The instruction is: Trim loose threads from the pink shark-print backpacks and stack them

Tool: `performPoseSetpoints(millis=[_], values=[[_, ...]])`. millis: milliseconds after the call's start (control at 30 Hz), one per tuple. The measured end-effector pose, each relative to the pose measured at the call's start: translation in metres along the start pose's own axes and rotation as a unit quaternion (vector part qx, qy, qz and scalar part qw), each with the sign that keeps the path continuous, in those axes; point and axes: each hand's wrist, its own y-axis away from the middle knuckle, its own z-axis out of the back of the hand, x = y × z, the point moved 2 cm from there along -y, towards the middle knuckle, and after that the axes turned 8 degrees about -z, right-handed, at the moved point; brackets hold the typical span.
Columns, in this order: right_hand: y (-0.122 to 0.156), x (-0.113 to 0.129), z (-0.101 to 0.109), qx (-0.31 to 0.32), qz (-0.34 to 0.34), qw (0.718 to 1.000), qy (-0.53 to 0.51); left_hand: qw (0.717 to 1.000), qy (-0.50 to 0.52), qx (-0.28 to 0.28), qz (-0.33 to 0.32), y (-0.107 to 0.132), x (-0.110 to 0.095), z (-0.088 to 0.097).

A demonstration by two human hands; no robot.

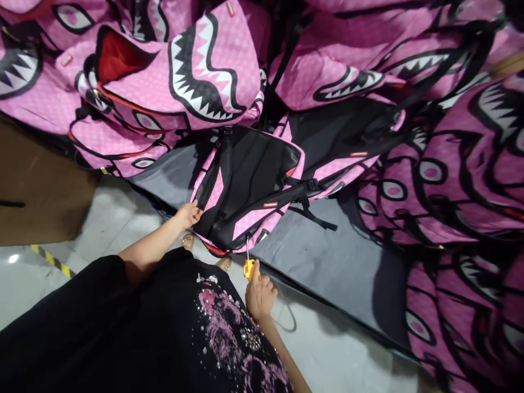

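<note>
A pink-and-black backpack (257, 164) lies on a grey surface with its black padded back and shoulder straps facing up. At its near left edge is my left hand (190, 214), the fingers closed on the edge of the bag. My right hand (262, 295) grips yellow-handled scissors (250, 269) just below the bag's near right corner. Their thin metal blades point away from me and reach the bag's lower edge. A thin loop of cord (292, 322) hangs beside my right wrist.
Many pink backpacks with shark-mouth prints are piled behind (213, 71) and to the right (442, 174). Another backpack (335, 131) lies back-up just beyond the first. A brown cardboard box (41, 185) stands at left. Yellow-black tape (51, 261) marks the floor.
</note>
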Motion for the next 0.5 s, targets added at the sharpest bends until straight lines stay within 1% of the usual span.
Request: performPoseSetpoints(millis=[67,133,233,267,300,400,500], values=[[-0.003,0.013,-0.008,0.005,-0.027,0.999,-0.031,0.999,0.020,0.039,0.032,-0.003,-0.003,-0.001],[0.000,0.018,-0.009,0.032,-0.024,0.996,-0.075,0.995,0.037,0.073,0.063,-0.005,-0.004,0.000],[0.013,0.018,0.005,0.085,0.042,0.990,-0.106,0.988,0.051,0.107,0.101,-0.008,-0.004,-0.002],[0.016,0.016,0.013,0.095,0.057,0.989,-0.100,0.986,0.052,0.115,0.112,-0.008,-0.003,-0.004],[0.019,0.015,0.020,0.099,0.059,0.989,-0.088,0.984,0.053,0.122,0.122,-0.008,-0.003,-0.006],[0.019,0.016,0.033,0.103,0.008,0.993,-0.060,0.978,0.055,0.142,0.141,-0.005,-0.002,-0.011],[0.015,0.025,0.033,0.105,-0.058,0.990,-0.070,0.973,0.052,0.159,0.160,-0.001,-0.001,-0.013]])
